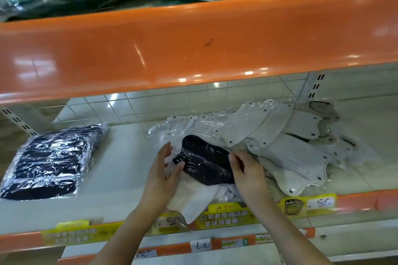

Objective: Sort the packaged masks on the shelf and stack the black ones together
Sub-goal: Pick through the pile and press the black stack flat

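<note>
At frame centre, the right hand (247, 170) fingers pinch the black mask pack (206, 162)'s right edge; the left hand (164, 168), fingers fairly straight, touches its left end. It lies on white mask packs (277, 135). A black stack (51, 161) sits left on the shelf (120, 170).

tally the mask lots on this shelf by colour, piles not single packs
black stack: 1
loose black pack: 1
pale grey-white heap: 1
total: 3
Packs inside the piles overlap too much to count.
</note>
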Available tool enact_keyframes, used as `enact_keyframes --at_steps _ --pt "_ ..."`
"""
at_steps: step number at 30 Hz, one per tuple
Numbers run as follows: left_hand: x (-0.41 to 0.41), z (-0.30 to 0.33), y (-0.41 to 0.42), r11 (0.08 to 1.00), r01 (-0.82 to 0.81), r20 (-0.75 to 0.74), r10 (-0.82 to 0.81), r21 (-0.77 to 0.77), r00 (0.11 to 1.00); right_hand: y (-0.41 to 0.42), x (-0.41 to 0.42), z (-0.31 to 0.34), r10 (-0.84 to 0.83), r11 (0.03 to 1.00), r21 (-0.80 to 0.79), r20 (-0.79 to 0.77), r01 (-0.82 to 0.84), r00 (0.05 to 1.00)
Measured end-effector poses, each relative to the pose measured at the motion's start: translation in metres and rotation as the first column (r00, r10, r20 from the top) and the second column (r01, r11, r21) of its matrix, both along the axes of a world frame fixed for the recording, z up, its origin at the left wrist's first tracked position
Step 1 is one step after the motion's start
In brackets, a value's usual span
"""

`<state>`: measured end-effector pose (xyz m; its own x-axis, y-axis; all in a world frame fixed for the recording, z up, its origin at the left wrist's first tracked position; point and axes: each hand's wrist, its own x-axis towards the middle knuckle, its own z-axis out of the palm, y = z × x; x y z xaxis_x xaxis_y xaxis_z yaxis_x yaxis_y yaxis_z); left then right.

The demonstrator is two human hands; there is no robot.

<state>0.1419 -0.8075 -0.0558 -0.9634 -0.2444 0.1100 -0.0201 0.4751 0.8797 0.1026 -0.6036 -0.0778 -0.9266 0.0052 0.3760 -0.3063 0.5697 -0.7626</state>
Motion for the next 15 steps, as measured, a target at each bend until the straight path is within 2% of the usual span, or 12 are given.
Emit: enact_keyframes --at_steps 3,5,8,10,12,15 --pt "-0.005 0.01 0.001 0.997 -0.032 0.061 0.028 0.068 0.998 0.0 -0.001 0.006 0.079 0.996 -0.052 0.067 -0.075 0.995" --pt "-0.009 0.015 -0.001 0.984 -0.056 0.1 0.04 0.167 0.994 -0.004 -0.002 0.011 0.116 0.987 -0.126 0.163 -0.096 0.98" --pt "-0.011 0.019 -0.009 0.939 -0.12 0.147 0.075 0.322 0.986 -0.007 -0.003 0.02 0.134 0.978 -0.187 0.217 -0.094 0.967" --pt "-0.009 0.022 -0.016 0.919 -0.168 0.152 0.12 0.358 0.981 -0.007 -0.005 0.026 0.169 0.981 -0.14 0.243 -0.138 0.955" --pt "-0.007 0.025 -0.021 0.898 -0.192 0.121 0.156 0.395 0.98 -0.006 -0.008 0.03 0.248 0.968 -0.034 0.296 -0.249 0.922" --pt "-0.003 0.031 -0.026 0.83 -0.164 0.079 0.144 0.534 0.986 -0.009 -0.007 0.041 0.32 0.926 0.059 0.401 -0.372 0.859"
